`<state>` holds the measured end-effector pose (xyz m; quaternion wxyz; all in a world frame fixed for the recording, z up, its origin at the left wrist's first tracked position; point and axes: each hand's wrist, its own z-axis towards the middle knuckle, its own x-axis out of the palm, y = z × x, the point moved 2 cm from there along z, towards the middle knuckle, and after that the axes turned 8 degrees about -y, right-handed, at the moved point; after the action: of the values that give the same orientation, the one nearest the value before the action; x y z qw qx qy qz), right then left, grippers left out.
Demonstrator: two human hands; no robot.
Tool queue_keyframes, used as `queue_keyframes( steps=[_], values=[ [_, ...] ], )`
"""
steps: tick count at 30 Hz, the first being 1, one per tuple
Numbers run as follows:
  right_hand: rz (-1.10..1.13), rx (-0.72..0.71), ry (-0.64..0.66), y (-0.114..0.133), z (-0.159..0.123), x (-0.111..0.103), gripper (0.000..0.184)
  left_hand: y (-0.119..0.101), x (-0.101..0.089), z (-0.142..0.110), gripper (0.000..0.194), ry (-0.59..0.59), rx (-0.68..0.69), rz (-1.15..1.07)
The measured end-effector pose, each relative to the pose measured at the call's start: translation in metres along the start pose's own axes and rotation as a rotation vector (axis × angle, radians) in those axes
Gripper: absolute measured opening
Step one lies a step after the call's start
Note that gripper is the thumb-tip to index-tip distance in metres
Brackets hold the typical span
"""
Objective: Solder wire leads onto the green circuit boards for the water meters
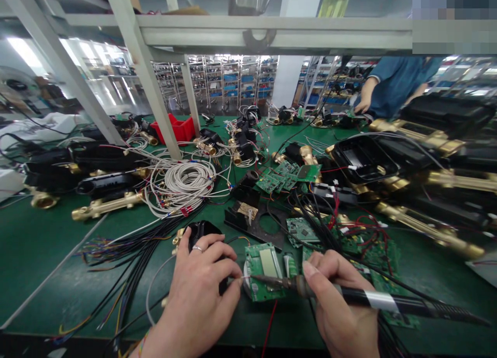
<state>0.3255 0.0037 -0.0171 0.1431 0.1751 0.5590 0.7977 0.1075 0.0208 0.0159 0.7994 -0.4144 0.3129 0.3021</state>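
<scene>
My right hand [344, 321] grips a soldering iron [375, 300], its tip pointing left across a green circuit board [254, 254]. The board has a rectangular display [268, 262] and lies on the bench in front of me. At the board's left edge, my left hand [204, 283] pinches a thin wire [245, 277] between thumb and forefinger, close to the iron's tip. Under that hand sits a black housing [205, 229] with a brass fitting, partly covered by my fingers. A green cylindrical part [289, 265] is just right of the board.
Coiled white cables [186, 179] and loose black wires [135, 267] spread on the left. More boards [289, 175] and brass pipes with black housings [430, 226] crowd the right. Behind are a black stand [252, 218], a red bin [180, 130], shelf posts [149, 78] and a person's hand [364, 101].
</scene>
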Motion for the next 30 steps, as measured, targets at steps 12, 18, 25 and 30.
queue_keyframes(
  steps=[12, 18, 25, 30],
  values=[
    [-0.01, -0.013, 0.003, -0.0001, 0.0003, 0.0005, 0.044, 0.0009, 0.0004, -0.0016, 0.023, -0.011, 0.008, 0.008],
    [-0.021, 0.011, -0.004, -0.0004, 0.0005, -0.0003, 0.045, 0.0003, 0.0008, -0.0015, 0.024, -0.011, 0.007, 0.017],
    [0.035, 0.015, -0.027, -0.0002, 0.0007, -0.0021, 0.044, 0.0006, 0.0002, 0.0002, 0.024, 0.003, 0.011, 0.016],
    [0.065, 0.021, -0.075, 0.0023, 0.0001, -0.0034, 0.045, 0.0005, 0.0, 0.0007, 0.023, -0.006, 0.017, 0.011]
  ],
)
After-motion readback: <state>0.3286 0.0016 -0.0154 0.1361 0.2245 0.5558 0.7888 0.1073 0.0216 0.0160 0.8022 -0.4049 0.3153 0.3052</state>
